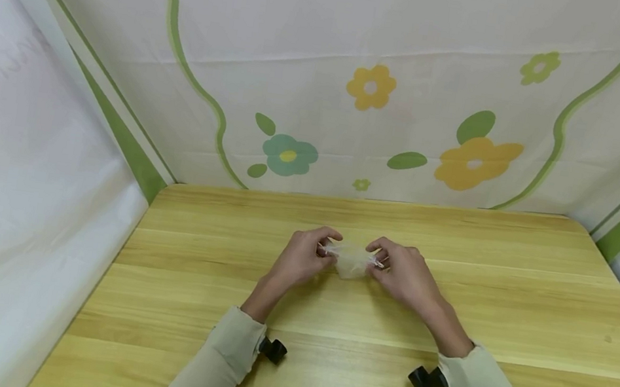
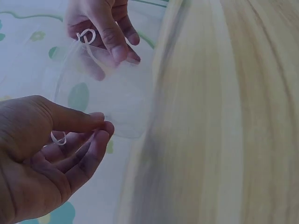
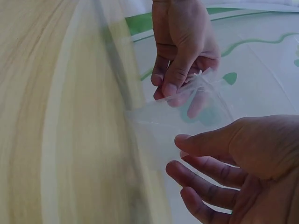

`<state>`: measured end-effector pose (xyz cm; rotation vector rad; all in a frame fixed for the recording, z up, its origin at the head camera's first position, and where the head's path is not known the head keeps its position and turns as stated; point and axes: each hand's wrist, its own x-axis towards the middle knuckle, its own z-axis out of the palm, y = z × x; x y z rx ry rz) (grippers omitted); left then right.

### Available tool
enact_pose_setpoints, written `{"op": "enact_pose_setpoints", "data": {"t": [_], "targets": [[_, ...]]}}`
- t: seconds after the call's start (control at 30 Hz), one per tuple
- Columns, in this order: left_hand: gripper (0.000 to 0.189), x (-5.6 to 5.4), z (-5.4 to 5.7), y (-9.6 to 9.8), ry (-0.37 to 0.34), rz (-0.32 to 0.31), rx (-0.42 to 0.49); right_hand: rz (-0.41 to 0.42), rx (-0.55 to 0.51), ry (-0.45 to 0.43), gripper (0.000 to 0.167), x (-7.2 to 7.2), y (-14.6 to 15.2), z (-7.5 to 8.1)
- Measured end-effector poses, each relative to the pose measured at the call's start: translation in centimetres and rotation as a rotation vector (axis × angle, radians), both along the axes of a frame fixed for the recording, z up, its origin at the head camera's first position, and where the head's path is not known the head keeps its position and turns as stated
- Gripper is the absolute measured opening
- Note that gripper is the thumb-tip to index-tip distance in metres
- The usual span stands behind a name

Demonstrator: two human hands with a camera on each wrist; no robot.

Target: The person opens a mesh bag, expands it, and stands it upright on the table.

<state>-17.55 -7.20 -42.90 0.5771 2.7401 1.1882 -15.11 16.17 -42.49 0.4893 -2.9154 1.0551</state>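
A small see-through drawstring pouch (image 1: 352, 267) is held up between the two hands, over the far half of the table. My left hand (image 1: 302, 257) pinches one side of it between thumb and fingertips. On the opposite side, my right hand (image 1: 404, 274) grips the pouch with its thumb in front and fingers behind. Thin white cord (image 2: 87, 36) loops out near the right hand, and another cord loop (image 2: 59, 138) shows by the left fingers. The clear film (image 3: 156, 128) looks flat, and the cloth's print shows through it.
Beneath the hands lies a wood-grain table (image 1: 344, 370). A white cloth (image 1: 300, 93) printed with flowers and leaves hangs behind its far edge, with more white cloth (image 1: 9, 177) along the left. Small black devices (image 1: 428, 380) are strapped at both sleeves.
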Motion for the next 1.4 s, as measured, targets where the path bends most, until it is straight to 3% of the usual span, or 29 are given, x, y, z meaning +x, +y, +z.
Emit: {"op": "enact_pose_setpoints", "data": {"t": [0.47,0.67,0.93,1.17,1.4], "targets": [[0.039,0.1,-0.7,0.8,0.005,-0.014,-0.146,-0.026,0.071,-0.056,0.027,0.1,-0.2,-0.2],[0.048,0.3,0.5,0.2,-0.036,-0.004,-0.100,-0.033,0.076,-0.028,0.036,0.3,0.2,0.8],[0.045,0.6,2.1,-0.5,0.057,-0.028,-0.016,-0.049,0.036,0.046,0.029,0.6,0.9,2.1],[0.029,0.5,2.1,-0.3,0.124,-0.033,0.087,-0.057,-0.006,0.120,0.023,0.7,0.7,2.2],[0.029,0.3,1.4,0.2,0.119,-0.081,0.081,-0.037,-0.033,0.116,0.023,0.7,0.0,1.6]]}}
